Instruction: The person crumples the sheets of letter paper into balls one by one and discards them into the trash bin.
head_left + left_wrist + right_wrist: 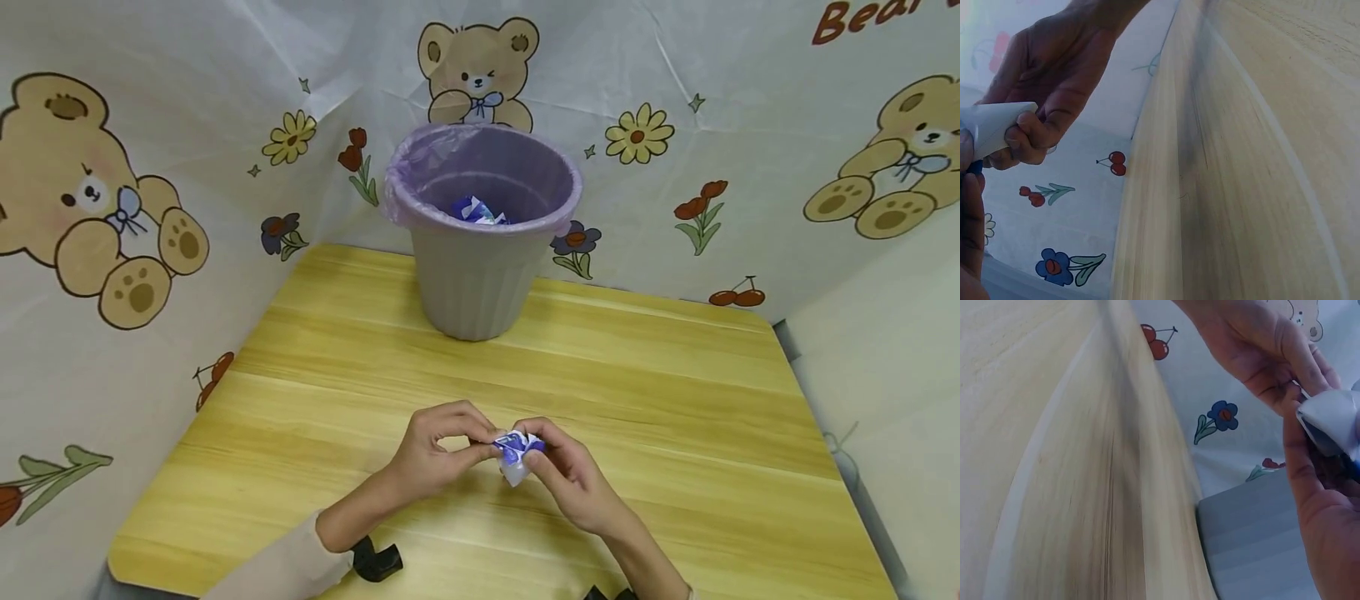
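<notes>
A small crumpled wrapper (513,448), blue and white with a pale lower end, is held between both hands above the near part of the table. My left hand (435,446) pinches its left edge between thumb and fingers. On the other side, my right hand (570,477) grips it with the thumb in front and fingers behind. In the left wrist view the wrapper (1004,122) shows a plain white flared side. The right wrist view catches the wrapper (1329,415) at its right edge, with a dark opening or fold. Whatever is inside it is hidden.
A grey bin (472,283) with a purple bag liner (558,196) stands at the back of the wooden table (660,375). Blue-and-white wrappers (474,210) lie in it. A bear-print sheet (645,67) hangs behind. A black wrist mount (378,562) sits by the left wrist.
</notes>
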The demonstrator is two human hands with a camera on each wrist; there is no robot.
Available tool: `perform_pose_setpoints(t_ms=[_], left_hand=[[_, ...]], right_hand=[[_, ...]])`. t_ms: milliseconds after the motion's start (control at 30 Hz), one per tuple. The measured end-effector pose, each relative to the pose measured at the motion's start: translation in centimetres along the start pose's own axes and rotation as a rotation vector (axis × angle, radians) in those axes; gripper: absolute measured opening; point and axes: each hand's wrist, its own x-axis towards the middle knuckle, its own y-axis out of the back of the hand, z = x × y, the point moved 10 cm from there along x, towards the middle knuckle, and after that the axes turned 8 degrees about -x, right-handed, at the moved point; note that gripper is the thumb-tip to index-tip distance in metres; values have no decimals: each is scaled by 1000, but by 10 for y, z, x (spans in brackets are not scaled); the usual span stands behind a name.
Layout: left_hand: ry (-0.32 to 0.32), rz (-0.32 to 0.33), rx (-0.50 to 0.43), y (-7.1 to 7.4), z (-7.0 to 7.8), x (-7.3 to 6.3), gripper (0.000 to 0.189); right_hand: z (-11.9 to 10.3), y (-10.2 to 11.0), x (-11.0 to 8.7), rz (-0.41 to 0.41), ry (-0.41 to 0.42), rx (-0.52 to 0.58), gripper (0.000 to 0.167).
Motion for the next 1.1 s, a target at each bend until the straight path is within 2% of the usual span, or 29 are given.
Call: perform_pose_setpoints(t_ms=[133, 300, 467, 533, 633, 800, 933, 1100], left_hand=[[-14, 2, 17, -1, 3, 1, 18], [48, 10, 15, 1, -2, 3, 18], [146, -80, 50, -2, -11, 2, 32], [178, -125, 40, -5, -14, -1, 38], [217, -149, 15, -6, -18, -5, 41], [285, -131, -4, -5, -27, -10, 30], [291, -127, -14, -6, -29, -12, 23], [297, -128, -35, -7, -30, -14, 22]], right_hand=[[-5, 4, 1, 83, 43, -92, 31], [-14, 11, 4, 157, 107, -183, 29], [-20, 18, 7, 190, 117, -370, 30], [-22, 20, 7, 189, 116, -445, 31], [-22, 22, 7, 168, 96, -499, 31], [-19, 17, 8, 112, 72, -493, 22], [-17, 13, 9, 79, 57, -432, 22], [-10, 11, 7, 54, -16, -360, 27]])
